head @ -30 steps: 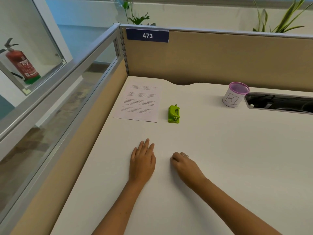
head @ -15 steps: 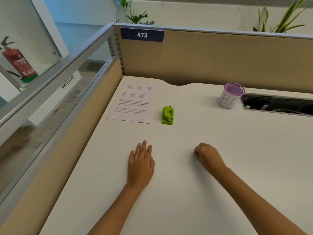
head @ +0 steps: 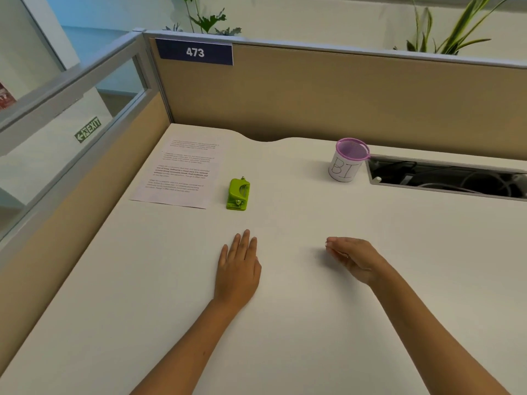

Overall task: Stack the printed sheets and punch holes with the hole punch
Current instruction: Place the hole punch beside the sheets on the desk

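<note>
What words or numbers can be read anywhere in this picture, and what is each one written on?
"473": white digits on the dark blue plate atop the partition.
"EXIT": green sign seen through the glass, with an arrow.
"BI": hand-drawn letters on the white cup with the purple mesh rim; anything further is hidden.
Printed sheet: paragraphs of text, too small to read.
Green hole punch: no readable marking.

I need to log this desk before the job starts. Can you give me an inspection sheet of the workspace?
Surface: white desk, mostly bare.
Job's things: printed sheets lying flat at far left; green hole punch just right of them, apart.
Clutter: purple mesh cup marked "BI".
Hands: left hand flat on desk, empty; right hand loosely curled, empty.
Cables: some in the desk's cable opening.
Surroundings: partition with label 473, plants behind.
</note>
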A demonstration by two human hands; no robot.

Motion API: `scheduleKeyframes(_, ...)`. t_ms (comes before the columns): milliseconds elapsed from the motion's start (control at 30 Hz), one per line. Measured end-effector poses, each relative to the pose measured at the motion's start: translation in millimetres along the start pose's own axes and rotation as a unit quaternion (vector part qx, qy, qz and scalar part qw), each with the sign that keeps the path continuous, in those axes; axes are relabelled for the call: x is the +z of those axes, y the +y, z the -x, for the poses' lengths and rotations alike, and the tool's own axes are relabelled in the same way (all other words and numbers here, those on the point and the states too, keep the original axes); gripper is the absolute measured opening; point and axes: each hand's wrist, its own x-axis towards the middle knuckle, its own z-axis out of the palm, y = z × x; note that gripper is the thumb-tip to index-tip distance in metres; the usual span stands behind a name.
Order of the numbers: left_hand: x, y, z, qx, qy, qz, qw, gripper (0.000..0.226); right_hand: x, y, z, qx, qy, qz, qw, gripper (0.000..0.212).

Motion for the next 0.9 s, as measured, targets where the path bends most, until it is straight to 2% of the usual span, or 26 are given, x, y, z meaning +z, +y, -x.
scheduleKeyframes(67,3,13,-9,0.002,-0.001,-0.004,1.0,0.049,-10,-10,-3,0.045,-0.004,-0.092,0.995,0.009)
scheduleKeyframes(167,5,30,-24,0.004,-0.001,-0.007,1.0,0.049,-21,-30,-11,0.084,-0.028,-0.143,0.986,0.009)
scheduleKeyframes(333,10,48,-45,0.006,0.006,-0.016,1.0,0.048,-23,-101,-40,0.033,-0.052,-0.208,0.976,0.015)
scheduleKeyframes(433,13,53,-56,0.009,0.007,-0.021,1.0,0.048,-17,-158,-62,-0.057,-0.036,-0.149,0.986,0.012)
scheduleKeyframes(500,14,56,-62,0.009,0.011,-0.023,1.0,0.048,-14,-192,-76,-0.13,0.0,-0.062,0.99,0.003)
scheduleKeyframes(533,14,57,-64,0.009,0.015,-0.024,1.0,0.048,-11,-207,-84,-0.172,0.022,-0.003,0.985,0.005)
scheduleKeyframes(600,15,57,-66,0.009,0.023,-0.028,0.999,0.047,-7,-227,-99,-0.246,0.079,0.164,0.952,0.015)
scheduleKeyframes(633,15,57,-67,0.009,0.027,-0.03,0.999,0.048,-4,-234,-105,-0.277,0.117,0.268,0.915,0.014)
scheduleKeyframes(700,16,57,-68,0.009,0.035,-0.031,0.999,0.048,4,-241,-115,-0.332,0.164,0.455,0.81,0.014)
scheduleKeyframes(733,17,57,-68,0.009,0.038,-0.029,0.999,0.048,7,-242,-119,-0.347,0.165,0.519,0.763,0.016)
scheduleKeyframes(767,17,57,-69,0.009,0.041,-0.027,0.999,0.049,10,-242,-121,-0.351,0.16,0.56,0.733,0.019)
scheduleKeyframes(833,17,57,-70,0.01,0.046,-0.025,0.999,0.05,13,-240,-129,-0.353,0.151,0.603,0.7,0.022)
scheduleKeyframes(900,17,57,-70,0.01,0.048,-0.021,0.999,0.048,14,-238,-133,-0.355,0.146,0.605,0.697,0.028)
